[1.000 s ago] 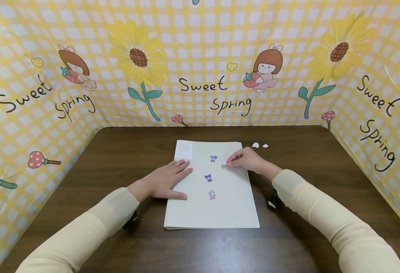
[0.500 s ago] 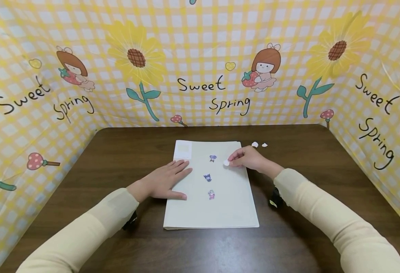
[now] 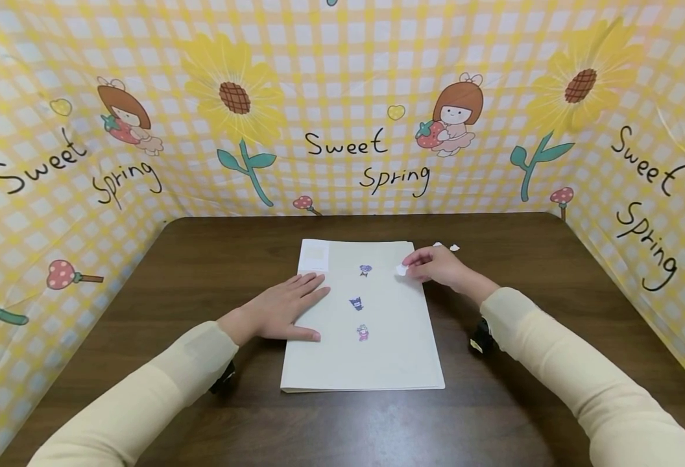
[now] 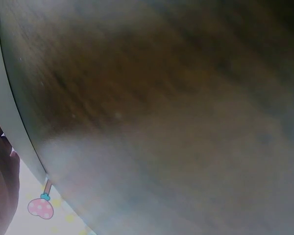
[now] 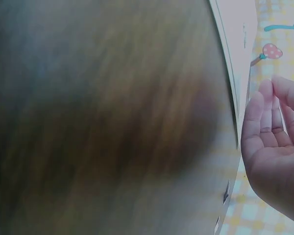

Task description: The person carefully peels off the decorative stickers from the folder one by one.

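Note:
A pale cream, flat book or folder [image 3: 380, 366] lies on the table in the head view. Three small cartoon stickers run down its middle: a purple one [image 3: 365, 270], a dark purple one [image 3: 356, 303] and a pink one [image 3: 362, 333]. My left hand [image 3: 287, 308] rests spread on the cover's left side, fingers straight. Above the upper right of the cover, my right hand [image 3: 440, 267] pinches a small white scrap of paper [image 3: 401, 270] between thumb and fingers. In the right wrist view the right hand [image 5: 274, 142] shows its fingertips together; the scrap cannot be made out there.
Two white paper scraps [image 3: 455, 248] lie on the brown table [image 3: 220, 253] beyond the right hand, one partly hidden by it. A white printed label [image 3: 314, 255] sits at the cover's upper left corner. A yellow checked cloth [image 3: 342, 84] surrounds the table's back and sides.
My right hand has shifted right and slightly away, toward the cover's right edge, with the white scrap in its fingers. The scrap has turned to show more of its face. My left hand stays put.

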The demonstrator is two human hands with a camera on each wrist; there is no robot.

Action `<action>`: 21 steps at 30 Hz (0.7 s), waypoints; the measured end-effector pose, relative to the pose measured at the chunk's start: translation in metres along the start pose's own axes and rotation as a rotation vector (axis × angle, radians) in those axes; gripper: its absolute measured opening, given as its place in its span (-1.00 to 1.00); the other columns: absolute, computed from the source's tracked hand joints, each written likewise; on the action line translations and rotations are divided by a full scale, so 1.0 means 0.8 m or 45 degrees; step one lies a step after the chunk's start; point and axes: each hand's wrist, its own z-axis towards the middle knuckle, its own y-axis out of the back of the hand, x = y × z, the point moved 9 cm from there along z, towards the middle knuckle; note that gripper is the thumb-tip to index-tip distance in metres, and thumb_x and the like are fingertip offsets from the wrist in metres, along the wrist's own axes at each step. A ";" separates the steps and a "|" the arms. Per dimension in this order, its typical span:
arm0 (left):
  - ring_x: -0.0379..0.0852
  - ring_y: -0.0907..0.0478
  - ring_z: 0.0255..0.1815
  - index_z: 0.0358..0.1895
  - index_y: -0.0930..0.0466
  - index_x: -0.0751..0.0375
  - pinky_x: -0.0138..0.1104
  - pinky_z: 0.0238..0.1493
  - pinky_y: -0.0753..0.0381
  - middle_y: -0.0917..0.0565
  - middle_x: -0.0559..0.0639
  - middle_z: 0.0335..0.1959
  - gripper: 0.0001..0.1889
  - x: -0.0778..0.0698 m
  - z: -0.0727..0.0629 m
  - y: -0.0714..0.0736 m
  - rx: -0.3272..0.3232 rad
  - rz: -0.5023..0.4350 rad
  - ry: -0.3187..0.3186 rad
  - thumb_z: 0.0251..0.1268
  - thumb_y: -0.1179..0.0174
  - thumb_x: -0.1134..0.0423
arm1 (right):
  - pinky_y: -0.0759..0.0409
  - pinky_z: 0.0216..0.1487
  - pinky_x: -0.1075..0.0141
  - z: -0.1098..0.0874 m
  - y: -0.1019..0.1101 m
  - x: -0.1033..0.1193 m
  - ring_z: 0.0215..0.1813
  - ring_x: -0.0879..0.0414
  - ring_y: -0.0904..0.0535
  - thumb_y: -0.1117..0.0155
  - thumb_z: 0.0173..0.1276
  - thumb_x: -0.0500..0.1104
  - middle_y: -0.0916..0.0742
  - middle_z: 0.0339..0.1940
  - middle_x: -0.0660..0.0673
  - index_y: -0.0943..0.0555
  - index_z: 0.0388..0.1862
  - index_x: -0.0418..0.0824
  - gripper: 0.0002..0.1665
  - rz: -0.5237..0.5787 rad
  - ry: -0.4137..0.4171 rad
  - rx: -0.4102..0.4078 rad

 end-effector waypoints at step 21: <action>0.06 0.20 0.56 0.56 0.04 0.13 -0.09 0.47 0.14 0.06 0.16 0.57 0.04 0.000 -0.001 0.000 -0.018 0.001 -0.019 0.20 0.27 -0.57 | -0.60 -0.02 0.19 -0.010 0.083 -0.022 -0.10 0.05 -0.56 -0.26 0.39 -0.28 -0.62 -0.10 -0.20 -0.50 0.16 -0.46 -0.58 0.043 -0.059 -0.205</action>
